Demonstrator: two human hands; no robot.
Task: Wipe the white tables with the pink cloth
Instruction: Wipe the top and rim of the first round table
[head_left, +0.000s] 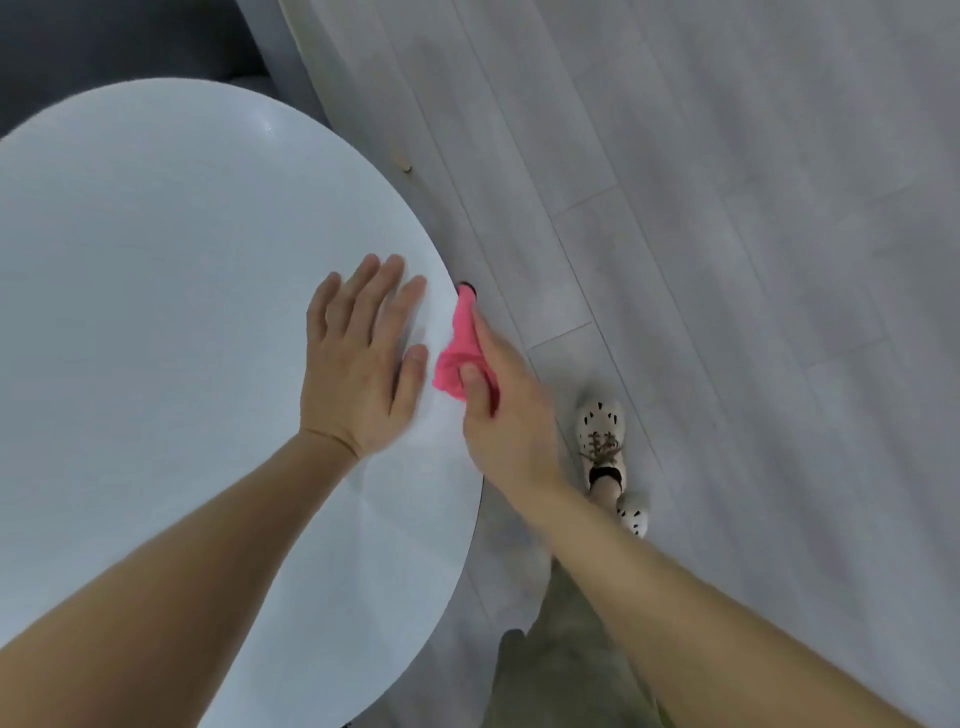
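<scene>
1. The left forearm came in from 7 o'clock and crossed the round white surface (156, 322) toward its 3 o'clock edge.
2. The left hand (358, 364) lay palm down on the top, just inside the rim. Its fingers (387, 291) were straight and slightly spread, pointing toward 1 o'clock. They held nothing and only pressed flat on the top, the thumb stretched alongside.
3. The right forearm entered from 5 o'clock and ran up past the outside of the rim, over the floor (753, 260).
4. The right hand (504, 415) sat at the rim at about 3 o'clock, turned on its side, just beside the left hand but not touching it.
5. The right hand gripped the pink cloth (457, 358): the thumb was pressed over the bunched part, and the long fingers reached toward 11 o'clock along the rim with the cloth tucked against them. How far those fingers curled could not be told, since the cloth and the back of the hand hid them.
6. The pink cloth was crumpled into a narrow strip on the very edge of the surface, between the two hands.
7. Below the right wrist, at 4 o'clock from the cloth, a pale shoe (600, 431) with dark holes stood on the grey plank floor, and an olive trouser leg (566, 654) showed at 6 o'clock.
</scene>
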